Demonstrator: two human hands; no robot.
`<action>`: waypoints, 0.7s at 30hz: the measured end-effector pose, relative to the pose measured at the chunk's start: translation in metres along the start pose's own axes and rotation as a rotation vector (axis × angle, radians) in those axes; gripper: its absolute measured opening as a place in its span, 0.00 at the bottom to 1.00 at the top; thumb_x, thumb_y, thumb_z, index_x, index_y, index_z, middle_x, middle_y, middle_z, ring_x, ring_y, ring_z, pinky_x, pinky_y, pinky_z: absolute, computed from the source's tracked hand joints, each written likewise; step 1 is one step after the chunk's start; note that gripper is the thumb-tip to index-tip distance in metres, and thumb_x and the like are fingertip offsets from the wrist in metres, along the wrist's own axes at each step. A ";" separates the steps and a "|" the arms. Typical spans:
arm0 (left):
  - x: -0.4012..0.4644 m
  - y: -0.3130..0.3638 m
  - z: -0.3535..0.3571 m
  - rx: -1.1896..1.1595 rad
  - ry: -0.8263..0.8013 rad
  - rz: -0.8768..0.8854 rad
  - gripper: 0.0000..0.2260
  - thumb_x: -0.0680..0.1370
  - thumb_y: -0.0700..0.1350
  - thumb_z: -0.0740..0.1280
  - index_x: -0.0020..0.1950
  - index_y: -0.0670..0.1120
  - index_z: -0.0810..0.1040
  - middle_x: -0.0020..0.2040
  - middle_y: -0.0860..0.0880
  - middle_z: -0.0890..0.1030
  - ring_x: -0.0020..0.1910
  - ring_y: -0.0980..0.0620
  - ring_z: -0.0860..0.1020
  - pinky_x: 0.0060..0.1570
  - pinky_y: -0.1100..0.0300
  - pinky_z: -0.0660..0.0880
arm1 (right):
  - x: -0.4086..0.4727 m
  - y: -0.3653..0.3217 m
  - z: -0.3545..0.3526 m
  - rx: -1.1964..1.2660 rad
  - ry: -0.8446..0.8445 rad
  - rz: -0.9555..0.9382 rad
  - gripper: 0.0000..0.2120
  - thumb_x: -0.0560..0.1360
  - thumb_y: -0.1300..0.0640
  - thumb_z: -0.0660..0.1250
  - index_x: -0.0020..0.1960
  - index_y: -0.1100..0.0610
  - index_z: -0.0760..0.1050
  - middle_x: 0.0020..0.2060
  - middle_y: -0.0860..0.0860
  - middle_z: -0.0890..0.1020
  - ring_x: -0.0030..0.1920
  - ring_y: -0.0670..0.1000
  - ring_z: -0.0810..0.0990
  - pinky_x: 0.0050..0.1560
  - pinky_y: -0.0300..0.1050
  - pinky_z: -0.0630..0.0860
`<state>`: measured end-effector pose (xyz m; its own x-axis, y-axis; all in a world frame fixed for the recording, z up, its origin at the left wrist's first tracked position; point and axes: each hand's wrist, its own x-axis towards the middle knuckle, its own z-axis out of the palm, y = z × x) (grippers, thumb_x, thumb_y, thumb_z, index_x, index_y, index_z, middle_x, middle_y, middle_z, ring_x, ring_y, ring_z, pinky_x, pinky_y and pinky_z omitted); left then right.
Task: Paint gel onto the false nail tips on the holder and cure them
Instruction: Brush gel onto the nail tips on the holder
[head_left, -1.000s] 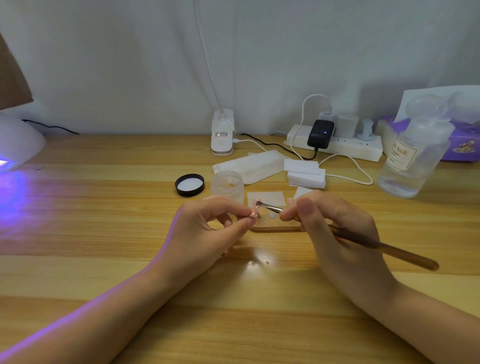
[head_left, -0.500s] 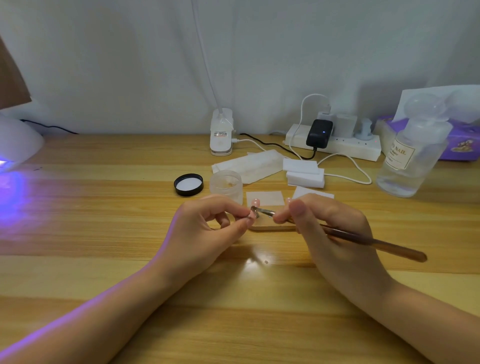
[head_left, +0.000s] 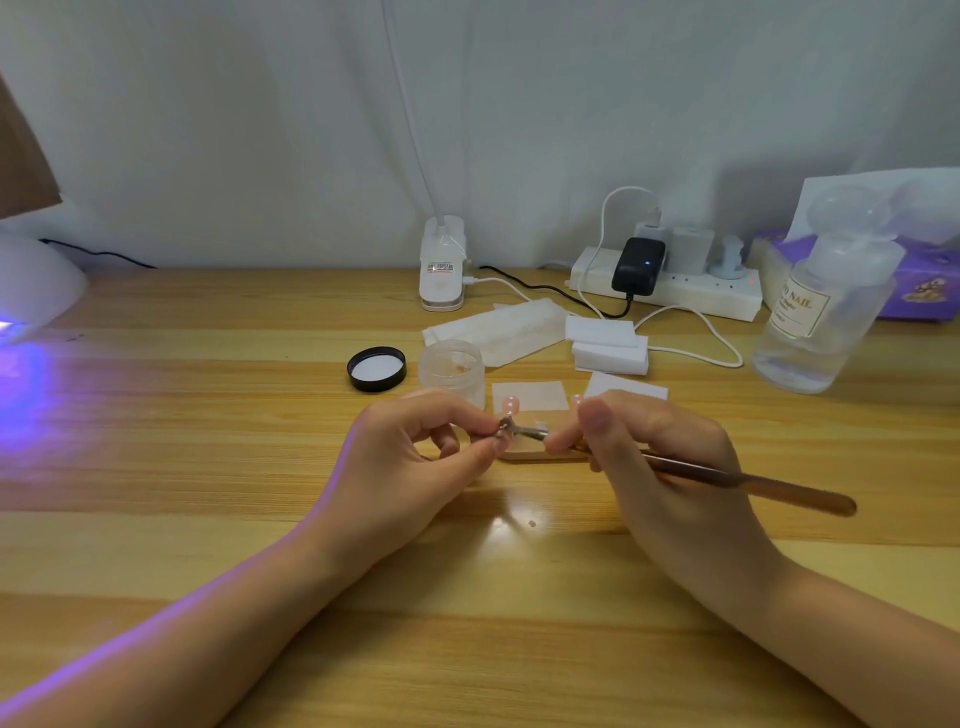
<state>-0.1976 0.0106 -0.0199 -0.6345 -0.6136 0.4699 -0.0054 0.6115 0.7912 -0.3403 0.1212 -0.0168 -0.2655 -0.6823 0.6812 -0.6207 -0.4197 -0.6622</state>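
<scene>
Left hand pinches small nail tip between thumb and forefinger, steadying it for painting. Right hand grip closed on brush, pen-style, for fine control. Holder on worktop between hands; open gel jar just behind, for easy dipping.
</scene>
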 end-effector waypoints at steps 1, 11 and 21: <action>0.000 -0.001 0.000 0.004 0.003 0.002 0.10 0.68 0.41 0.73 0.38 0.57 0.81 0.35 0.60 0.80 0.31 0.61 0.72 0.27 0.71 0.71 | 0.000 0.000 0.000 0.017 -0.008 -0.001 0.17 0.75 0.51 0.56 0.37 0.56 0.79 0.33 0.40 0.78 0.36 0.35 0.77 0.39 0.25 0.68; 0.000 0.000 0.000 -0.027 0.001 -0.014 0.03 0.67 0.48 0.71 0.37 0.57 0.81 0.35 0.58 0.80 0.32 0.61 0.72 0.28 0.73 0.69 | -0.001 -0.002 -0.005 0.124 0.027 0.128 0.05 0.75 0.47 0.64 0.45 0.49 0.74 0.31 0.49 0.80 0.29 0.43 0.77 0.31 0.35 0.73; 0.000 0.001 0.001 -0.007 0.009 -0.011 0.13 0.69 0.38 0.73 0.36 0.58 0.80 0.35 0.60 0.80 0.32 0.61 0.73 0.27 0.73 0.69 | -0.003 -0.001 -0.001 -0.064 -0.050 0.042 0.13 0.74 0.48 0.58 0.37 0.52 0.77 0.35 0.48 0.80 0.36 0.47 0.78 0.39 0.39 0.73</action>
<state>-0.1980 0.0119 -0.0195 -0.6277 -0.6245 0.4647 -0.0071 0.6015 0.7988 -0.3395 0.1242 -0.0173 -0.2562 -0.7278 0.6361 -0.6559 -0.3525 -0.6675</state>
